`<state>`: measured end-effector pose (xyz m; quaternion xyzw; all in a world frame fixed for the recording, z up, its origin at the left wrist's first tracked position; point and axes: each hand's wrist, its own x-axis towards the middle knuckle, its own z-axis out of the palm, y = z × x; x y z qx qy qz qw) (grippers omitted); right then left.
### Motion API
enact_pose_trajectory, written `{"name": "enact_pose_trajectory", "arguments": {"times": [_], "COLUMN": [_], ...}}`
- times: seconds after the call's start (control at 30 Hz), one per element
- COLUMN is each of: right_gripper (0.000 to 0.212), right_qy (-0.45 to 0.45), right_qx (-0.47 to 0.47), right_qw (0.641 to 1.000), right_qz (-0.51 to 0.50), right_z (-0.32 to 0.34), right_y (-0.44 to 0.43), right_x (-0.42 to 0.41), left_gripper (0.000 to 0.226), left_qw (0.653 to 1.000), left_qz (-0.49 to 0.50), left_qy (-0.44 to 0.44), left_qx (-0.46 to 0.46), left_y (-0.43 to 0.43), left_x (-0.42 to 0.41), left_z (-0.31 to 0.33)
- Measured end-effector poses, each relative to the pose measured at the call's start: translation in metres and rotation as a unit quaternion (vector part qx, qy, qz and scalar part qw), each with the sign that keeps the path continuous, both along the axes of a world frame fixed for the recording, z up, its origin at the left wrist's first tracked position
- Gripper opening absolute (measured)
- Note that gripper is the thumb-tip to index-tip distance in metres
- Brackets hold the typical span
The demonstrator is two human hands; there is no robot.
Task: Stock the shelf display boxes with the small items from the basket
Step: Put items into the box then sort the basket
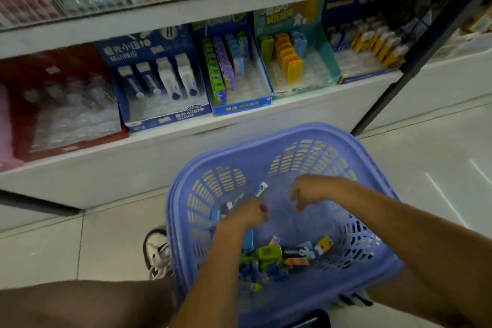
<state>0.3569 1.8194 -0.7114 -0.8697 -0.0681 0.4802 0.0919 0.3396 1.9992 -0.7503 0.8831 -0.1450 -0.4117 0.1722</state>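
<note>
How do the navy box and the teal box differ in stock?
The navy box holds only white items, four across; the teal box holds coloured items: yellow, orange, blue. The navy box stands left of the teal box, with a blue box between them. Both show bare clear tray at the front.

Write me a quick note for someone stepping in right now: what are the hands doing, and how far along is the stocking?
Left hand: grips blue-and-white packs over the basket.
Right hand: fingers loosely curled, apparently empty, also over the basket.
Small items: piled in the basket's near corner.
Done: the blue display box and teal display box are partly filled, with room at the front.
Left: shelve the held packs, then probably empty the basket.
</note>
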Motion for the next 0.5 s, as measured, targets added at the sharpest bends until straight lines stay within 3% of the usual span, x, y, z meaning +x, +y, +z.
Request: {"name": "enact_pose_trajectory", "arguments": {"times": [0.1, 0.2, 0.3, 0.43, 0.5], "right_gripper": [0.044, 0.03, 0.047, 0.018, 0.014], "right_qy": [0.049, 0.093, 0.12, 0.125, 0.131], "right_qx": [-0.024, -0.032, -0.016, -0.001, -0.008], "right_qw": [0.998, 0.993, 0.988, 0.991, 0.989], "right_qz": [0.03, 0.072, 0.093, 0.056, 0.063], "right_z": [-0.051, -0.08, -0.097, -0.109, -0.111], "right_y": [-0.009, -0.017, -0.021, -0.023, -0.021], "right_x": [-0.03, -0.053, -0.061, -0.055, -0.057], "left_gripper": [0.037, 0.038, 0.048, 0.046, 0.041], "left_qw": [0.997, 0.992, 0.987, 0.984, 0.986], "left_qz": [-0.025, -0.066, -0.099, -0.117, -0.107], "left_qy": [0.067, 0.1, 0.114, 0.12, 0.117], "left_qx": [0.012, 0.035, 0.047, 0.058, 0.052], "left_y": [0.001, 0.003, 0.003, 0.002, 0.0], "left_x": [-0.028, -0.046, -0.051, -0.049, -0.045], "left_z": [-0.03, -0.048, -0.056, -0.064, -0.066]}}
